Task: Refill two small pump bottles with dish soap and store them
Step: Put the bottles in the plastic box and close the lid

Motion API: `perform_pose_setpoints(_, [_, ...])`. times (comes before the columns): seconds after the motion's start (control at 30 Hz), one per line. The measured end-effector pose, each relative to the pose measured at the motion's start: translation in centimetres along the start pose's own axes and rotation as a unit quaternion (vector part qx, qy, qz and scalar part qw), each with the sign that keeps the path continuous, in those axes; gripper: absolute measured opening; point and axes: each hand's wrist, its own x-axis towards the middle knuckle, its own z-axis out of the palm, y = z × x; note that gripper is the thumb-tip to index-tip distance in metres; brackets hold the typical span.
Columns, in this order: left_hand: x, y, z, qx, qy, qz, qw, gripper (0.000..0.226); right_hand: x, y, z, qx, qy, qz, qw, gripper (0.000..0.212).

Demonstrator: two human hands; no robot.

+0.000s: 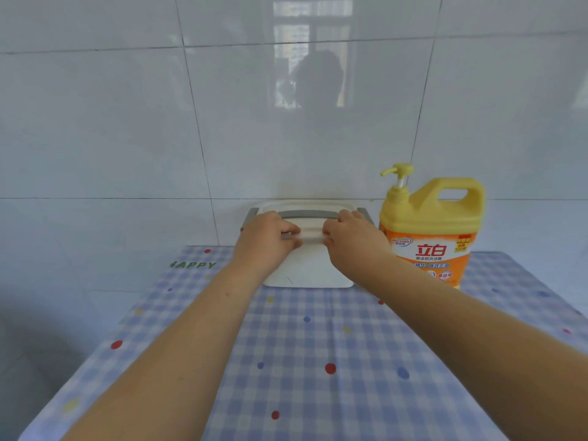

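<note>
Gripping the front ridge of the white box (308, 269): left hand (265, 240) on the box's left part, right hand (350, 240) on its right part, fingers of both curled over the ridge, fingertips apart. Grey handle (305, 214) lies across the box top, behind the hands. Yellow dish soap jug (429, 226) stands upright just right of the box, pump spout pointing left. Box backs against the tiled wall (127, 122) and sits on the checked cloth (318, 345).
</note>
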Motion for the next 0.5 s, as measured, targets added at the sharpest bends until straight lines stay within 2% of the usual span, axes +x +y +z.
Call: perform_pose_setpoints(0.5, [0.83,0.70,0.31,0.016,-0.018,-0.011,1.000,0.027,0.12,0.70,1.01,0.018,0.025,-0.004,1.000,0.024])
